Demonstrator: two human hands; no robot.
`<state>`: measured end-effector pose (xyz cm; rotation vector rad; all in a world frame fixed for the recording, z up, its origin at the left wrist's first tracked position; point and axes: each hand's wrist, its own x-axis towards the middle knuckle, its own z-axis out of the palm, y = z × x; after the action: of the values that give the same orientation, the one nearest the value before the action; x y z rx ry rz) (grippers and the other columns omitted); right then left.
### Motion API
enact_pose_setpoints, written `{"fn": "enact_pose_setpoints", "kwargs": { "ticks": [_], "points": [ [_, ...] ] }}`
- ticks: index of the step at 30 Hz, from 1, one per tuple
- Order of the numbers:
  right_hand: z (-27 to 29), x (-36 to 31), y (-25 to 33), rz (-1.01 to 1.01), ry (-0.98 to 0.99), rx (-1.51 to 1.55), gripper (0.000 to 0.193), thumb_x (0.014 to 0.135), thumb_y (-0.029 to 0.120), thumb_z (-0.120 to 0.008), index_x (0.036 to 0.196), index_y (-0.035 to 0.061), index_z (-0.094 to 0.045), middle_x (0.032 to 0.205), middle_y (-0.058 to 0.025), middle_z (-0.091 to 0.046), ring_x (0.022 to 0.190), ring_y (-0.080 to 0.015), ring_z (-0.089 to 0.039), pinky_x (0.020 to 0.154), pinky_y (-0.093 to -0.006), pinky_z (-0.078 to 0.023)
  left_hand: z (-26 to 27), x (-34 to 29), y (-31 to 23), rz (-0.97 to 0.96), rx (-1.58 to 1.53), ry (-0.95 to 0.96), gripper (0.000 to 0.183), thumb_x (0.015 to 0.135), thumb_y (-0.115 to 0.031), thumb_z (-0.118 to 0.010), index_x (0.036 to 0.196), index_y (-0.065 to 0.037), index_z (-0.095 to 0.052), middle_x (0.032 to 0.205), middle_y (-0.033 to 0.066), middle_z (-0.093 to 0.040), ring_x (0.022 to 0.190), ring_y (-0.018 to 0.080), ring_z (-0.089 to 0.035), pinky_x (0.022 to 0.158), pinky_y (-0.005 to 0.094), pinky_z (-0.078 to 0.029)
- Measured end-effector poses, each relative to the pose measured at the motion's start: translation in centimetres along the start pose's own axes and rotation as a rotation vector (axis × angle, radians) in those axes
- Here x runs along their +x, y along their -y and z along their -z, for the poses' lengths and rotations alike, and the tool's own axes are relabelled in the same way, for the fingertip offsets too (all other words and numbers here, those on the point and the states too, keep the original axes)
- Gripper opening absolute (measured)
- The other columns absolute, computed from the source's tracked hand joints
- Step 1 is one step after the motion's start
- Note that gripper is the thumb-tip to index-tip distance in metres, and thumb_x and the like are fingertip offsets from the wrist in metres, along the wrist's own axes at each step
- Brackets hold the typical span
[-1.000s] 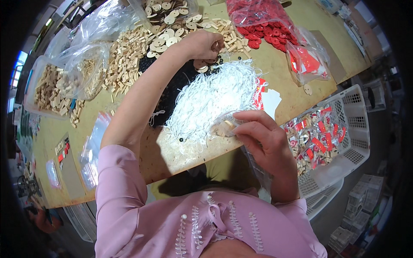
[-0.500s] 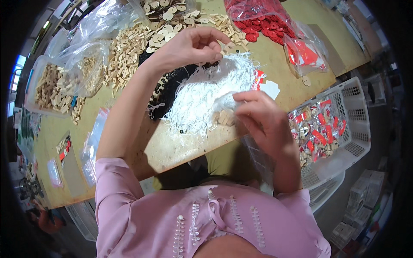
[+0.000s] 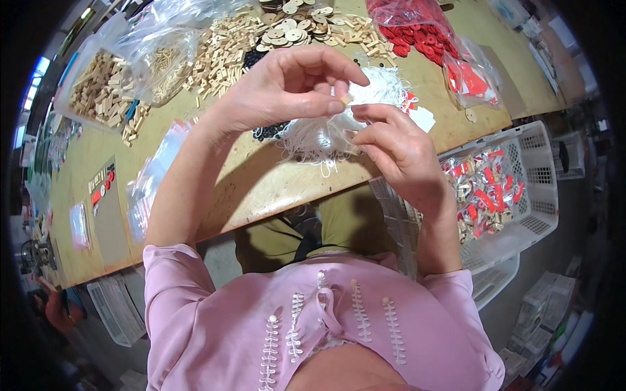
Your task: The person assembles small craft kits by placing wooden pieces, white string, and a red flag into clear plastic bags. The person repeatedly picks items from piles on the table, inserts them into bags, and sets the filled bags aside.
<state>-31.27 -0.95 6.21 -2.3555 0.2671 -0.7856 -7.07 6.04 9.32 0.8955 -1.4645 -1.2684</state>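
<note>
My left hand [image 3: 297, 88] is closed, thumb and fingers pinching a small wooden piece [image 3: 347, 100]. Just to the right and a little nearer, my right hand [image 3: 404, 146] grips a small clear plastic bag [image 3: 336, 133] between thumb and fingertips. The bag lies under the left fingertips; what it holds is hard to make out. Beneath both hands spreads a heap of white strings [image 3: 385, 83], partly hidden by them. Small black pieces [image 3: 267, 132] show beside the left wrist.
Wooden blocks [image 3: 225, 55], wooden discs [image 3: 293, 29] and red discs [image 3: 417, 39] are heaped along the back. A tub of blocks [image 3: 98, 81] stands at left, near flat plastic bags [image 3: 156, 179]. At right, a white basket [image 3: 538, 173] holds filled packets.
My left hand has come nearer, away from the piles, with a wooden piece. My right hand has risen with the plastic bag, so both hands now meet over the strings.
</note>
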Motion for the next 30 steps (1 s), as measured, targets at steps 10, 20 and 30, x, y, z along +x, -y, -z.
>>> {"fn": "enact_pose_setpoints", "kwargs": {
  "ticks": [10, 20, 30],
  "points": [
    [1.2, 0.2, 2.3, 0.014, 0.056, 0.014, 0.014, 0.084, -0.005, -0.068, 0.097, -0.0004, -0.07, 0.121, -0.016, -0.067, 0.108, -0.0286, -0.068, 0.09, -0.0364, -0.055, -1.2, -3.2, 1.8, -0.364, 0.825, -0.138, 0.023, 0.091, -0.024, -0.073, 0.108, -0.009, -0.072, 0.106, 0.0068, -0.061, 0.102, 0.0226, -0.056, 0.088, 0.0357, -0.044],
    [1.9, 3.0, -5.6, -0.326, -0.097, 0.436, 0.02, 0.094, 0.003, -0.063, 0.112, 0.0027, -0.072, 0.109, -0.0069, -0.07, 0.1, -0.0119, -0.067, 0.084, -0.0276, -0.054, -0.9, -3.3, 3.0, -0.236, 0.332, -0.318, 0.015, 0.096, -0.015, -0.069, 0.09, -0.001, -0.067, 0.086, 0.0033, -0.061, 0.08, 0.0122, -0.056, 0.072, 0.0274, -0.044],
    [4.9, 7.9, -26.5, -0.388, -0.123, -0.657, 0.035, 0.084, 0.024, -0.077, 0.113, 0.0082, -0.068, 0.108, -0.0177, -0.065, 0.107, -0.0366, -0.063, 0.092, -0.0467, -0.052, -1.1, -4.9, 4.4, -0.258, 0.209, -0.451, 0.008, 0.092, -0.006, -0.07, 0.087, 0.0, -0.068, 0.083, 0.003, -0.064, 0.077, 0.01, -0.057, 0.069, 0.0254, -0.044]
  ]
}}
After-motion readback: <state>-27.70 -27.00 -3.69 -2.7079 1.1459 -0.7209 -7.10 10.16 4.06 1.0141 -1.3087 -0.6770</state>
